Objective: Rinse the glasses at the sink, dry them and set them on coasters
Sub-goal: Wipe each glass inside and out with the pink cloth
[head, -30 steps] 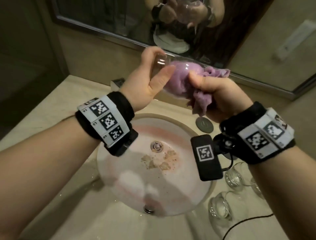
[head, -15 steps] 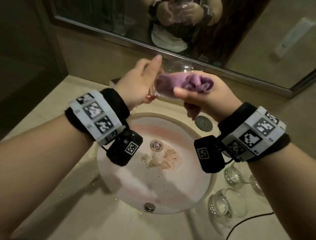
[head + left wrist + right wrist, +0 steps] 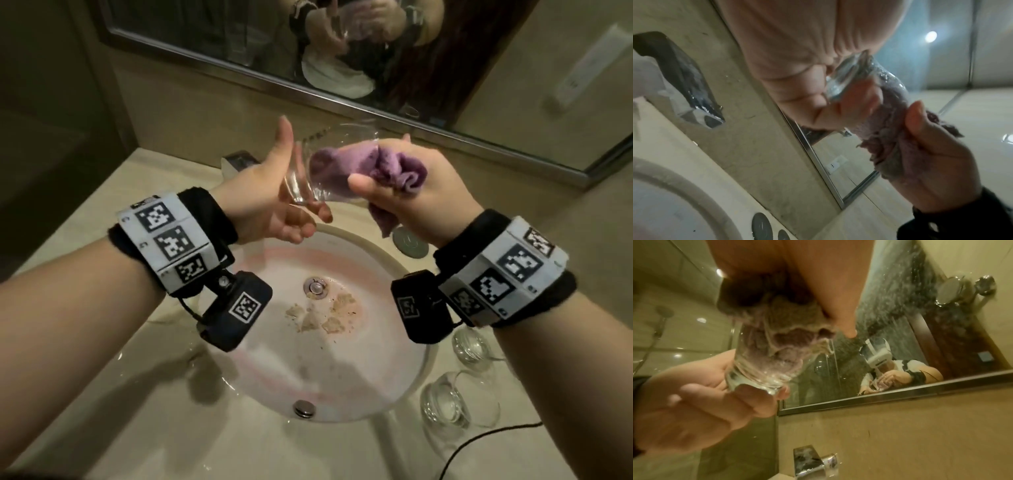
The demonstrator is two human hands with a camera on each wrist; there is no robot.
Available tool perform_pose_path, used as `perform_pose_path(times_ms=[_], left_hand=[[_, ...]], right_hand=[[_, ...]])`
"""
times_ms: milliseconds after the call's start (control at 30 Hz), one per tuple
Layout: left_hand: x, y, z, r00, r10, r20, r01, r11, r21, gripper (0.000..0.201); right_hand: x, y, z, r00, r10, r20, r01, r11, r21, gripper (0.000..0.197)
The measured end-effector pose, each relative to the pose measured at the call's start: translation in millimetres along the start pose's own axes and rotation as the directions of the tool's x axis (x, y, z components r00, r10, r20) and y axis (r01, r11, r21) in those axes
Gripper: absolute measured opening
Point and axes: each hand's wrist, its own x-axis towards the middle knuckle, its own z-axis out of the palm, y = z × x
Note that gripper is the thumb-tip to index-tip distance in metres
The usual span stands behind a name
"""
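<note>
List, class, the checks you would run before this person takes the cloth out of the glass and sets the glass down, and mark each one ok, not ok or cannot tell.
1. Left hand holds the glass by its base: ok.
2. Purple cloth reaches inside the glass, gripped by the right hand: ok.
3. Glass fully dry: cannot tell; droplets show near the base in the right wrist view.
4. Glass held over the sink, so drips fall into the basin: ok.
5. Coaster ready to take it: not ok; none is in view.
6. Two other glasses stand on the counter right of the sink; rinsed or not: cannot tell.
</note>
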Motion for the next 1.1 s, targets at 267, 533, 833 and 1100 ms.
perform_pose_path(times_ms=[267,533,833,1100], left_hand=[[-5.4,-4.5,-11.5,0.806,0.592,0.027,-0.408,0.521,0.750,0.060],[-14.0,-4.5,-13.1,0.903,0.429,0.028,-0.375,0.755,0.538,0.063],[-4.8,7.0,-6.1,0.981,0.108,-0.163,-0.095,0.992,0.087,0.042],[-7.6,4.9,-27.5,0.823,0.549,0.142,-0.437,0.454,0.776,0.061]], right_hand=[[-2.1,-9.7,4.2,0.985,0.170,0.011,-0.156,0.875,0.458,0.009],[4.5,-3.5,8.2,0.984,0.175,-0.035,-0.159,0.947,0.281,0.007],[5.6,9.4,13.2,0.998,0.037,0.042,-0.041,0.994,0.096,0.026],[10.4,5.0,13.6,0.966,0.257,0.030,-0.211,0.717,0.665,0.015]])
